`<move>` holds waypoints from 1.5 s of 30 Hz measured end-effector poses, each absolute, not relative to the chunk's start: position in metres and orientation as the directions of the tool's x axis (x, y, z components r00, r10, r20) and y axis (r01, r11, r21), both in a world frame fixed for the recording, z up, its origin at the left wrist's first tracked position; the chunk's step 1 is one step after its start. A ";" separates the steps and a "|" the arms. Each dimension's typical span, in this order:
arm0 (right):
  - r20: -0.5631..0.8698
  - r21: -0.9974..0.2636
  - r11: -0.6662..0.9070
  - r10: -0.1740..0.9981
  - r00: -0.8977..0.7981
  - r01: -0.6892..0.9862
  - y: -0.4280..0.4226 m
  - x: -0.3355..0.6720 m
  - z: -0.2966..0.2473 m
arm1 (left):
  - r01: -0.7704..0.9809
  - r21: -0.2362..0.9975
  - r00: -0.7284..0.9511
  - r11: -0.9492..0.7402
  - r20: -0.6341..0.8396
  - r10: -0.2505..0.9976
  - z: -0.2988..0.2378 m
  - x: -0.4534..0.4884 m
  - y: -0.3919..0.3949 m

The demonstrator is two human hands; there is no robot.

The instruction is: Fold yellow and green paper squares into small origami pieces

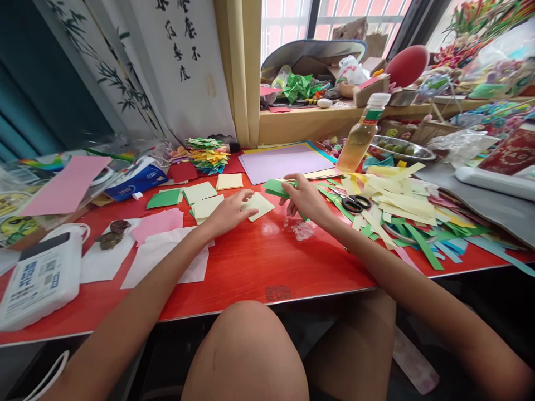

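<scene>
- two hands, the left hand (228, 214) and the right hand (307, 199), are over the red desk (251, 273), a little apart.
- the left hand's fingers are parted, thumb away from the rest, beside a pale yellow square (262, 206) of paper on the desk; whether they touch it, i cannot tell.
- the right hand's fingers grasp a green paper (274, 188), its left end sticking out past the fingertips, near the pale yellow square.
- beyond the left hand lie pale green squares (200, 192), a dark green square (164, 199) and a cream stack (229, 181).
- nearer the left forearm are pink sheets (156, 224) and white paper (165, 256).
- to the right, black-handled scissors (355, 204) lie beside a pile of paper strips (403, 201) in yellow, green and blue.
- at the back, a purple sheet (284, 162) lies flat, with a white-capped bottle (358, 139) standing just beside its right end.
- a colourful paper stack (209, 156) sits left of the purple sheet.
- a blue pack (136, 179) lies further left.
</scene>
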State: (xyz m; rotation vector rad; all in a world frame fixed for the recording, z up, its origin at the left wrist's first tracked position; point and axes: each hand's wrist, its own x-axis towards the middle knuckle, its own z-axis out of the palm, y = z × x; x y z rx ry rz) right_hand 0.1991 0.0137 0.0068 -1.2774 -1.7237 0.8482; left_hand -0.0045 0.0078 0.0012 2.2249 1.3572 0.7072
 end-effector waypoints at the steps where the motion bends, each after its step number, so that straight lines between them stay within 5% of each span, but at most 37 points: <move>1: 0.233 -0.812 0.271 0.963 -0.138 0.516 0.013 0.200 0.008 | 0.731 0.523 0.423 -0.438 0.157 0.892 0.000 -0.005 0.007; 7: 0.280 -0.484 0.289 0.945 -0.166 0.826 0.011 0.198 0.013 | 0.782 0.364 0.501 -0.506 0.117 0.858 0.000 -0.007 0.006; 12: 0.230 -0.709 0.329 0.944 -0.236 0.624 0.008 0.197 0.015 | 0.732 0.406 0.533 -0.547 0.159 0.831 0.001 -0.013 0.012; 16: 0.010 -0.900 0.173 0.926 -0.377 0.401 0.009 0.200 0.014 | 0.765 0.310 0.491 -0.564 0.284 0.823 -0.002 -0.016 0.016; 23: -0.081 -0.871 0.082 0.949 -0.306 0.484 0.015 0.200 0.003 | 0.866 0.150 0.330 -0.478 0.547 0.770 0.002 -0.013 0.011; 28: -0.194 -0.968 -0.103 0.884 -0.425 0.227 0.011 0.199 0.010 | 0.802 0.272 0.243 -0.531 0.664 0.707 0.012 -0.009 -0.001; 32: -0.198 -0.970 -0.243 0.828 -0.524 -0.018 0.012 0.199 0.013 | 0.653 0.385 0.334 -0.652 0.626 0.704 0.011 -0.005 -0.007; 40: -0.051 -0.974 -0.141 0.897 -0.439 -0.177 0.014 0.195 0.006 | 0.610 0.317 0.484 -0.726 0.577 0.658 0.008 0.001 -0.001; 45: 0.044 -0.978 -0.051 0.894 -0.446 -0.200 0.013 0.192 0.006 | 0.567 0.505 0.335 -0.651 0.581 0.742 0.014 0.003 -0.003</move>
